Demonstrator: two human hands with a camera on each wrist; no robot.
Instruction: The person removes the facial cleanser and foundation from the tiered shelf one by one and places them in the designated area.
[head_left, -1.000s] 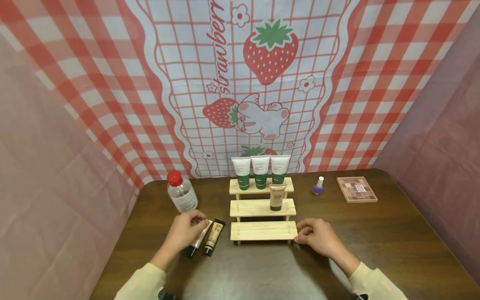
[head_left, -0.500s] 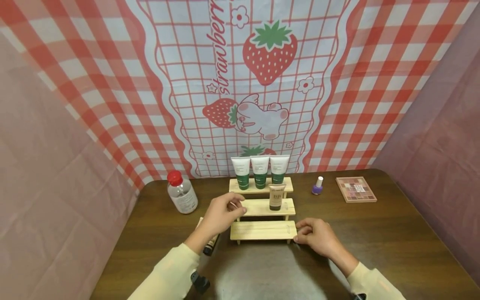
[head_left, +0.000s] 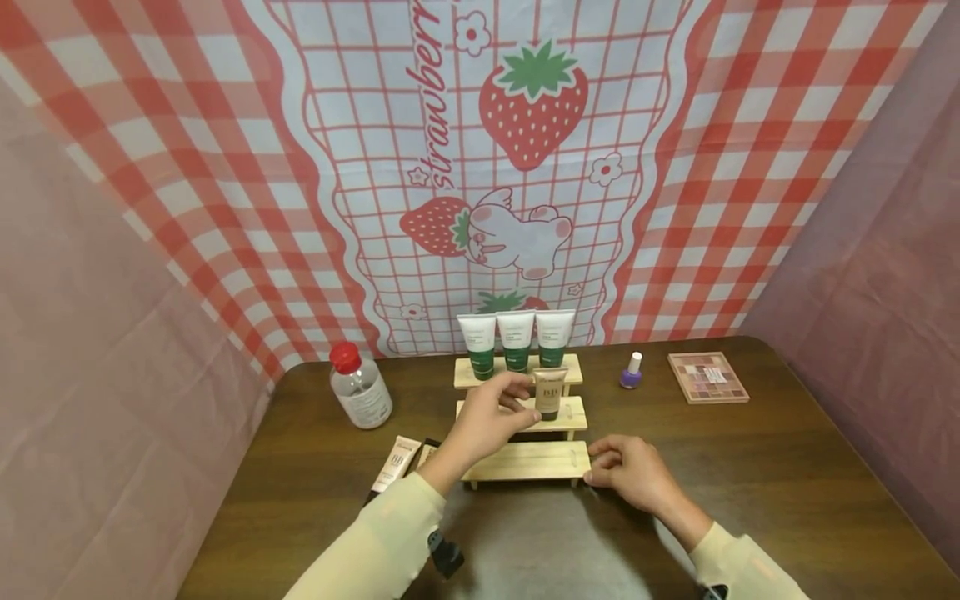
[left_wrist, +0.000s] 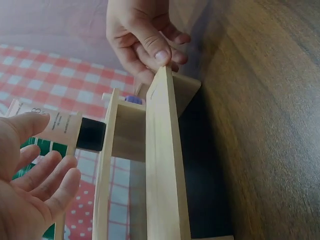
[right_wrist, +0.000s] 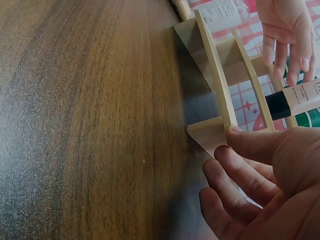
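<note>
A three-step wooden stand (head_left: 525, 461) stands mid-table. On its middle step, toward the right end, a beige BB cream tube (head_left: 550, 392) is upright on its dark cap. My left hand (head_left: 489, 417) reaches over that step, fingers loosely bent and spread right beside the tube; the left wrist view shows thumb (left_wrist: 31, 124) overlapping the tube, the other fingers apart from it. My right hand (head_left: 633, 471) pinches the right end of the lowest step, its thumb (right_wrist: 250, 141) against the board's edge. Three white-and-green tubes (head_left: 516, 340) stand along the top step.
Left of the stand lie another BB cream tube (head_left: 396, 461) and a black-ended gold tube (head_left: 428, 452), partly behind my left arm. A red-capped clear bottle (head_left: 362, 392) stands farther back. Purple nail polish (head_left: 632, 372) and an eyeshadow palette (head_left: 708, 377) are at back right.
My left hand has left the tubes lying on the table and moved right, over the stand's middle step, up to the standing BB cream tube. The right hand has stayed at the lowest step.
</note>
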